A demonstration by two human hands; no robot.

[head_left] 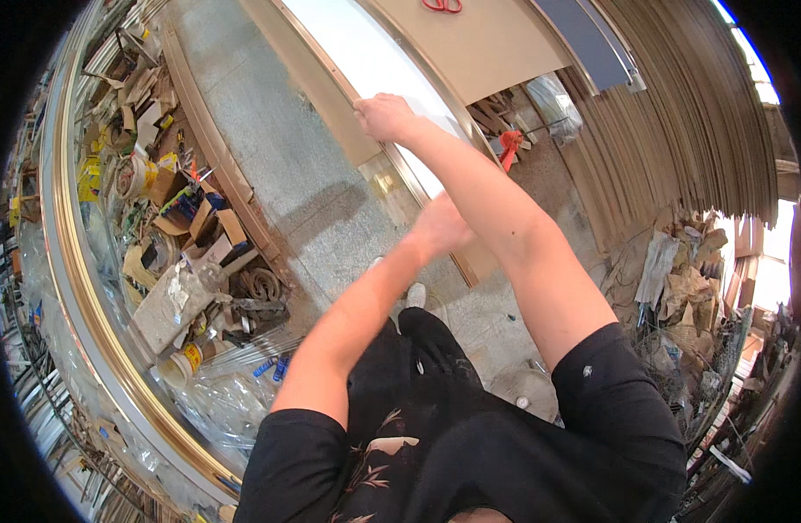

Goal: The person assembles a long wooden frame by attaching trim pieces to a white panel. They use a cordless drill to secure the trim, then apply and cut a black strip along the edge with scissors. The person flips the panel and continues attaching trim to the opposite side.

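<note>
A long white panel point(352, 52) with brownish metal edge strips lies lengthwise in front of me. On its left edge strip point(318, 57) rests my right hand point(386, 118), its fingers curled closed; whatever they pinch is too small to make out. Nearer to me, my left hand point(442, 228) is over the close end of the panel, under my right forearm. Motion blurs it, and the forearm covers part of its fingers, so its grip does not show. A patch of clear tape point(385, 183) shows by the left strip between the hands.
Red-handled scissors point(442, 5) lie on a tan board point(479, 52) at the far side. Stacked cardboard sheets point(679, 113) stand at right, near a red object point(509, 150). Scraps, boxes and a tub point(181, 364) clutter the left, beside long gold-coloured profiles point(78, 288).
</note>
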